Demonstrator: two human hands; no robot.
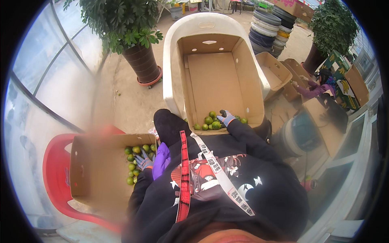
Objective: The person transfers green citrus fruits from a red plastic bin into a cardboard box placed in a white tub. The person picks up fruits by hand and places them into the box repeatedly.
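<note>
My left hand (144, 161), in a grey work glove with an orange cuff edge, rests among green citrus fruits (131, 166) in a cardboard box (100, 170) at my left. Its fingers are spread, and I see no fruit in its grip. In front of me, a larger cardboard box (212, 79) holds several green citrus fruits (208, 120) along its near side. Over these is my right hand (227, 118), gloved alike, with thumb and fingers apart. No fruit shows between them, though the underside of the palm is hidden.
The front box sits on a white plastic chair (170, 60), the left box on a red one (54, 170). Potted plants (141, 62), stacked buckets (263, 29) and another box (273, 71) stand around. A person (319, 86) works among boxes at right.
</note>
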